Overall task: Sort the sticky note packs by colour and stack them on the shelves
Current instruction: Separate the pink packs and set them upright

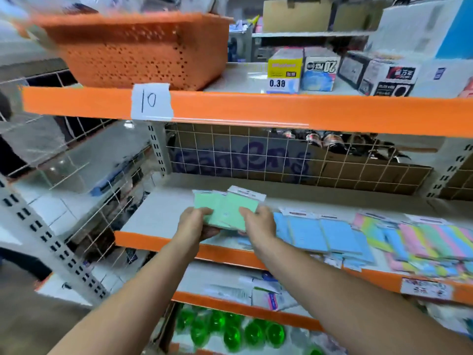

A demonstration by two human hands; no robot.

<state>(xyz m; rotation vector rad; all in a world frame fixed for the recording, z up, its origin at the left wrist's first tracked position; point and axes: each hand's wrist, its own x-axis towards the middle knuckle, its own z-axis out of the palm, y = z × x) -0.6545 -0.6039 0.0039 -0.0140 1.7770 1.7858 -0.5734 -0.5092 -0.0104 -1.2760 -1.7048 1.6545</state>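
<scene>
Both hands (225,221) grip green packs (227,208) above a grey, orange-edged shelf (153,213), seemingly in a shop.

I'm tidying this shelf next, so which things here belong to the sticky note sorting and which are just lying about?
Part of the job:
green packs, held by left hand and right hand
blue packs
striped packs

Lying about:
orange basket
boxes
green bottles
</scene>
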